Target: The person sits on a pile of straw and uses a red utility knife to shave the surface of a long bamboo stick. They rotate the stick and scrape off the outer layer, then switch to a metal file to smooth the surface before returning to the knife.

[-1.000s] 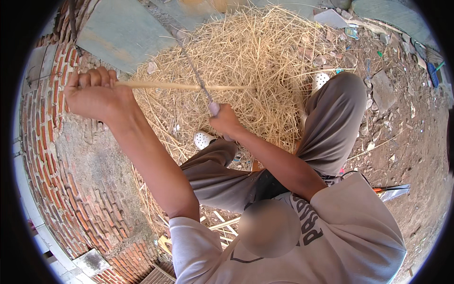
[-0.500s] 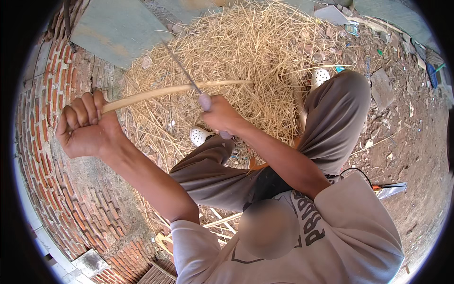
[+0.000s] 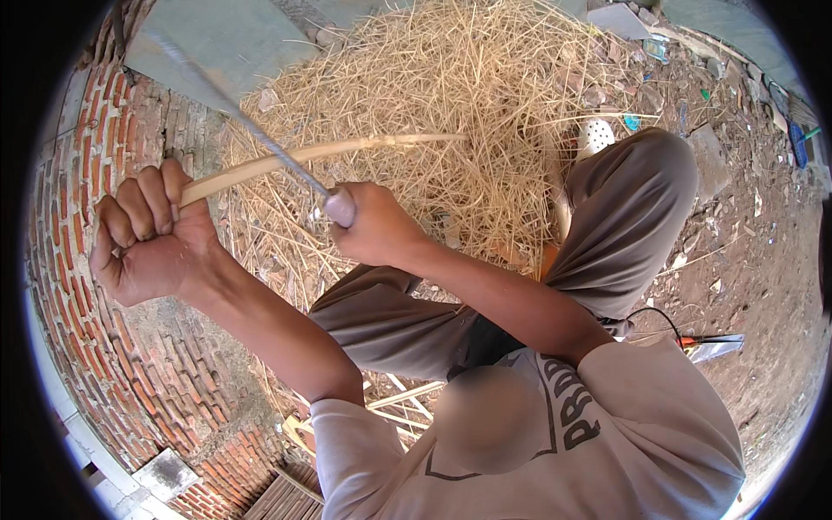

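My left hand (image 3: pixel 152 230), raised at the left, is closed round one end of a pale, slightly curved bamboo strip (image 3: pixel 334 149). The strip runs to the right, its far end over a heap of shavings. My right hand (image 3: pixel 377 225) grips the light purple-grey handle (image 3: pixel 341 208) of a long, thin blade (image 3: pixel 251 126). The blade points up and left and crosses the strip not far from my left hand. Its outer end is blurred by motion. Whether its edge bites into the strip, I cannot tell.
A big heap of straw-coloured shavings (image 3: pixel 459 78) spreads in front of my legs. A brick wall (image 3: pixel 130 321) rises on the left; a grey-green panel (image 3: pixel 217 52) leans behind. More pale strips (image 3: pixel 403 403) lie by my left side. An orange-handled tool (image 3: pixel 706 342) rests on the dirt at right.
My right hand has moved left, bringing the blade along the strip closer to my left hand. The blade now slants more to the left. My left hand has sunk slightly and still grips the strip.
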Motion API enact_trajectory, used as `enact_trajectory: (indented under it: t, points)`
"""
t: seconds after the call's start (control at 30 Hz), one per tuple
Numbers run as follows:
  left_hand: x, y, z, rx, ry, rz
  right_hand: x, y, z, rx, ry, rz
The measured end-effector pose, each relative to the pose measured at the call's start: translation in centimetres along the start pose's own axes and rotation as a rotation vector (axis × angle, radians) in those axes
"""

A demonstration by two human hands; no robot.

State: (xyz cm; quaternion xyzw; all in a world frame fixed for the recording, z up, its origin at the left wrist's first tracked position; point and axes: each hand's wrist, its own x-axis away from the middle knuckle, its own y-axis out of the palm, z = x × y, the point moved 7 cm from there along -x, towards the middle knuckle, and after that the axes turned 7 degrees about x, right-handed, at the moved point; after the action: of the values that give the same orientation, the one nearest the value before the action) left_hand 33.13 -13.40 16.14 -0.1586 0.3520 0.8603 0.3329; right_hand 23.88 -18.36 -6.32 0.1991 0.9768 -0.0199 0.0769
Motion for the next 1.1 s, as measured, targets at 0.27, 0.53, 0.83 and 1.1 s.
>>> enact_trajectory:
  t: [0.27, 0.53, 0.83, 1.1]
  points:
    - [-0.6, 0.1, -0.4, -0.098, 0.042, 0.076, 1.0, -1.4, 3.7, -0.084, 0.362, -0.074]
    - [-0.4, 2.0, -2.2, -0.291, 0.195, 0.303, 2.4, -1.3, 10.4, -0.171, 0.688, -0.028]
    - [-0.8, 4.9, -3.3, -0.523, 0.346, 0.549, 2.5, -0.2, 9.0, -0.201, 0.425, 0.271]
    - [-0.6, 4.6, -2.7, -0.476, 0.338, 0.603, 0.4, -0.6, 2.0, -0.197, 0.295, 0.165]
